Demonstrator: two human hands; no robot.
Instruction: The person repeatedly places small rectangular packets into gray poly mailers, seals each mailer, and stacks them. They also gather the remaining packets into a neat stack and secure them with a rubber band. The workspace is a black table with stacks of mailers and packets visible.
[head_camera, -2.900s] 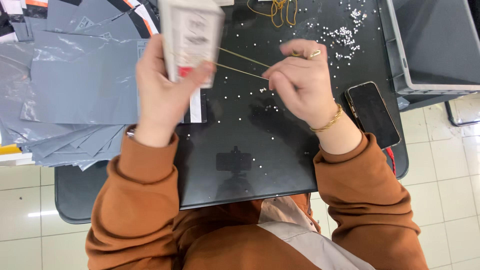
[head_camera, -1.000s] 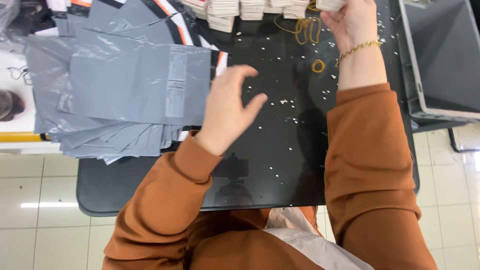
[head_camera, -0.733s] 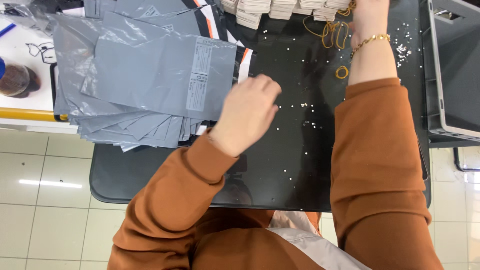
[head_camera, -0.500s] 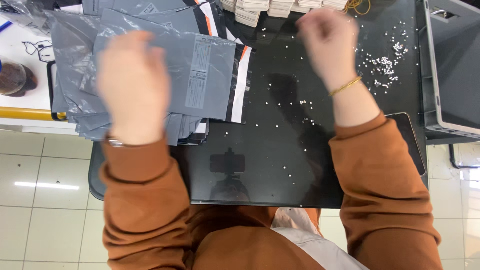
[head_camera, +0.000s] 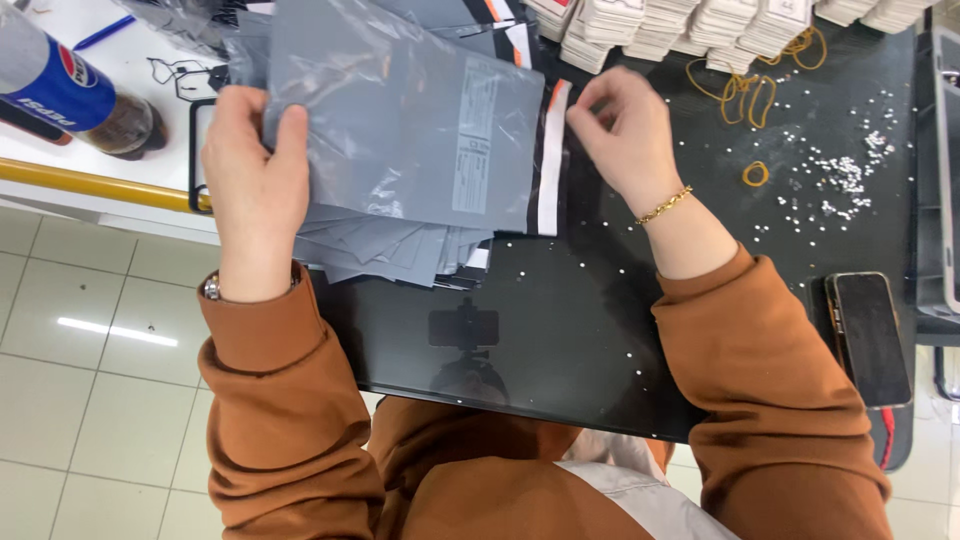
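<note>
Two hands on grey mailer bag (head_camera: 400, 120), left hand (head_camera: 255, 165) fingers gripping its edge, right hand (head_camera: 625, 125) fingers pinching its flap

We read this as a packing station, likely a small mail-order workroom. A glossy black worktable (head_camera: 600, 330) carries a thick stack of grey poly mailer bags (head_camera: 400, 130), rows of banded card bundles (head_camera: 700, 25) along its far edge, loose rubber bands (head_camera: 745, 90) and scattered white beads (head_camera: 830, 180). Pale tiled floor (head_camera: 90, 400) below; a white side counter (head_camera: 110, 190) with a yellow rail (head_camera: 90, 185) on our left.
</note>
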